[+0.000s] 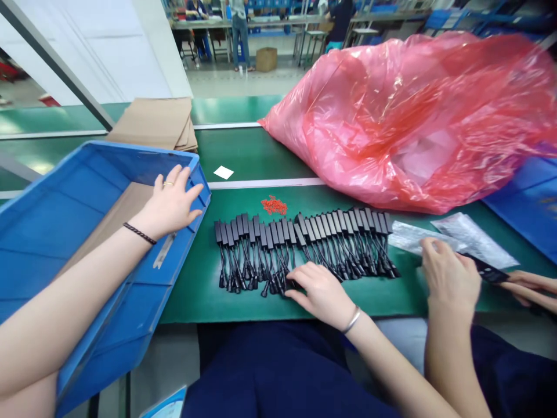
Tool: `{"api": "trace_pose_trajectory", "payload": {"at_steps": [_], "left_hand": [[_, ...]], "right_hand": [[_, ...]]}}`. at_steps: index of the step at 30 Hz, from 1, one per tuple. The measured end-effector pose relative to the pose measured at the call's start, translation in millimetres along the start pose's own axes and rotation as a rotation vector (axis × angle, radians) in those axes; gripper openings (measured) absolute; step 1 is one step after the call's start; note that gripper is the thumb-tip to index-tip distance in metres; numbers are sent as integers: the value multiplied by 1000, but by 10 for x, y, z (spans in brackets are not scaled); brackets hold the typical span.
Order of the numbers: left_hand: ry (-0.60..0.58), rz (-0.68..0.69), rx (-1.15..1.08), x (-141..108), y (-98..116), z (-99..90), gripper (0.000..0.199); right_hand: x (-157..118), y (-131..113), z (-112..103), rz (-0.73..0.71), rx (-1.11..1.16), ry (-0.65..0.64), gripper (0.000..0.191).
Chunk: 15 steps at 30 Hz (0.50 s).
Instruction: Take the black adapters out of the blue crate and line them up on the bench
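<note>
My left hand (176, 200) is over the right-hand wall of a blue plastic crate (130, 307), fingers spread and nothing in them. My right hand (319, 293) is at the near ends of a row of black cable assemblies (326, 229), each a small flat black box with a short lead and plug. Its thumb and forefinger stand apart, curved around the plug ends; whether they touch them I cannot tell. A small heap of orange-red rings (274, 205) lies just behind the row.
A cardboard sheet (113, 220) lies in the crate; flat cardboard (150, 122) is stacked behind it. A large pink plastic bag (404, 122) spreads across the back right. At right, a co-worker's hands (450, 273) are beside clear bags (476, 238) and a black part (485, 270).
</note>
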State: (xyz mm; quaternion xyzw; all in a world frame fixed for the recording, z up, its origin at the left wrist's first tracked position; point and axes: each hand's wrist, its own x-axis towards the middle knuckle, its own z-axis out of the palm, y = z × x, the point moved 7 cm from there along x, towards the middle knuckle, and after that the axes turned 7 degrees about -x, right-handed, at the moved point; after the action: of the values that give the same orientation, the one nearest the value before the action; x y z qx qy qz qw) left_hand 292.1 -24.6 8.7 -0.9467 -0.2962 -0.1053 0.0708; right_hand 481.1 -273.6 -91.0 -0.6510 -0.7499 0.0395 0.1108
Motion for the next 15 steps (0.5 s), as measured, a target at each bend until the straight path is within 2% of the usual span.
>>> {"api": "trace_pose_trajectory", "payload": {"at_steps": [2,4,7,9,12,15], "left_hand": [[-49,80,137,11,195,-19,51],[-135,161,202,26,421,33,52],[-292,205,163,51,778,251,65],[-370,190,70,81,1030,458,84],[-378,115,-83,171,1337,766,113],[-327,48,-172,249,1474,1010,117]], "right_hand": [[86,219,-153,34,-17,56,32],[230,470,-250,41,-71,100,50],[510,767,-220,-16,-179,109,91],[679,869,-101,-74,-221,80,109],[826,924,88,-131,-218,45,117],[857,958,156,-127,-177,77,105]]}}
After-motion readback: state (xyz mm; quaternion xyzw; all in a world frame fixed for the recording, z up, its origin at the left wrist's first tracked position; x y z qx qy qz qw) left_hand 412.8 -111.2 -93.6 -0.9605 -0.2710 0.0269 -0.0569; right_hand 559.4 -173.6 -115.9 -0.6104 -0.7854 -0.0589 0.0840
